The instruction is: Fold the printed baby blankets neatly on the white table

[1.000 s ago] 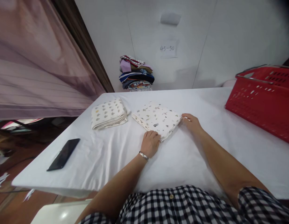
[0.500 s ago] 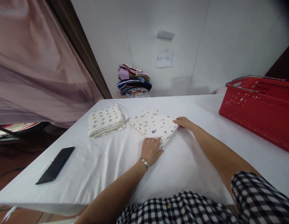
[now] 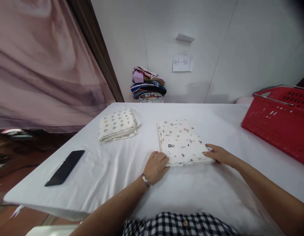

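Fingers of the right hand pinch the near right corner of a folded cloth, just right of the frame's middle, thumb and fingertips closed about the layers. At its near left corner lies the left hand, a bracelet on its wrist, fingertips over the edge; whether they grip or only press I can't tell, since the thumb's contact is partly hidden. Holding two corners at once probably keeps the layers together and the near edge straight. The cloth lies flat with its small prints upward, near edge toward the person, which seems to put both corners within easy reach.

Left of it, well apart, sits a second folded cloth, perhaps set there to leave the middle open for the hands. A black phone lies at the lower left of the table, likely out of the way. At the right edge of the frame stands a red basket, clear of both arms.
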